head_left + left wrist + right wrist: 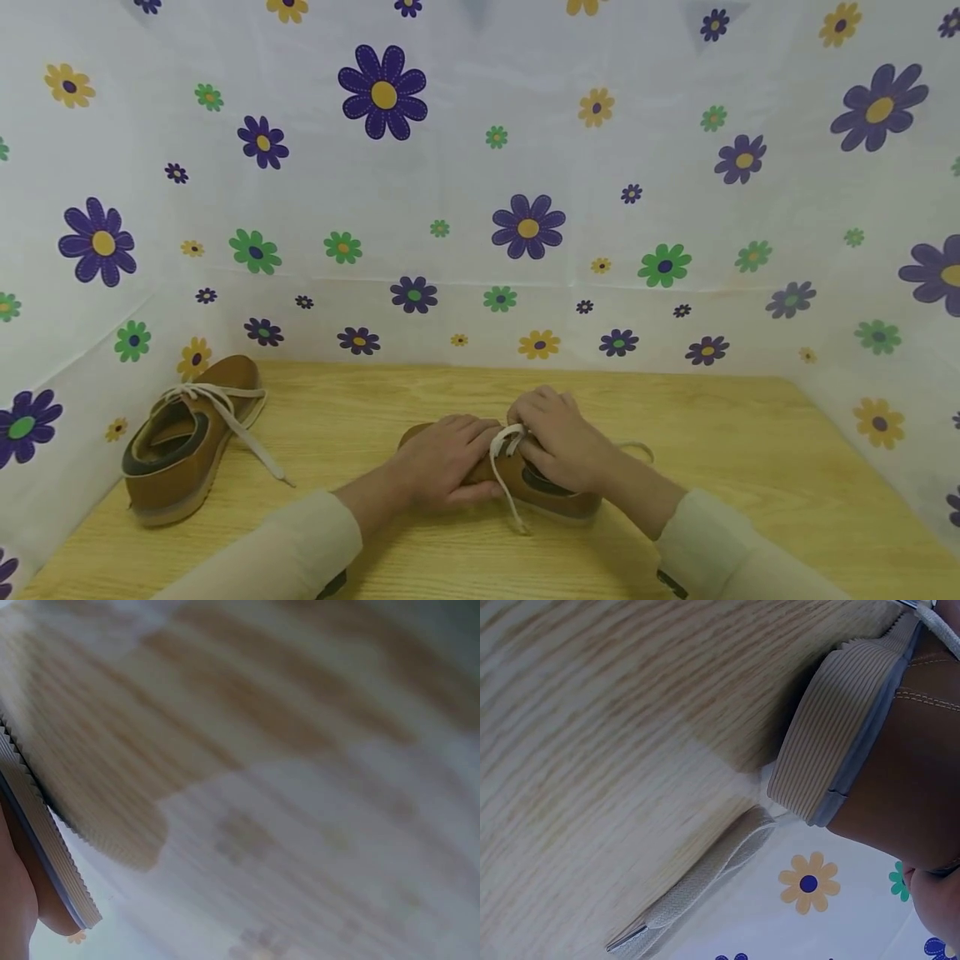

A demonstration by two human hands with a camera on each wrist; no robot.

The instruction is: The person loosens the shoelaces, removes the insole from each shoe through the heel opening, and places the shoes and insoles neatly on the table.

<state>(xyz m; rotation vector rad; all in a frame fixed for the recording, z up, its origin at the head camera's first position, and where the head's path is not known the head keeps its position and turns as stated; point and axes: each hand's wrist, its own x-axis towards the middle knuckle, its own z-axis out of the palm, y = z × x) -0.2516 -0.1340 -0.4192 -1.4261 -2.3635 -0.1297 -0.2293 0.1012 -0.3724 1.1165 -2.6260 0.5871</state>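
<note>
A brown lace-up shoe point(558, 505) lies on the table in front of me, toe to the left and heel to the right. My left hand point(442, 462) grips its front part, thumb along the near side and fingers over the top. Bent over the lacing and opening, my right hand point(561, 442) holds the shoe there; its fingertips are partly hidden. A cream shoelace point(504, 482) loops up between the hands and hangs down the near side. The right wrist view shows the ribbed sole point(832, 735) and a lace end point(705, 877) with a metal tip on the table.
A second brown shoe point(176, 458) stands at the left of the wooden table point(720, 442), its lace point(251, 446) trailing toward the middle. Flower-printed white sheeting point(450, 167) encloses the back and both sides.
</note>
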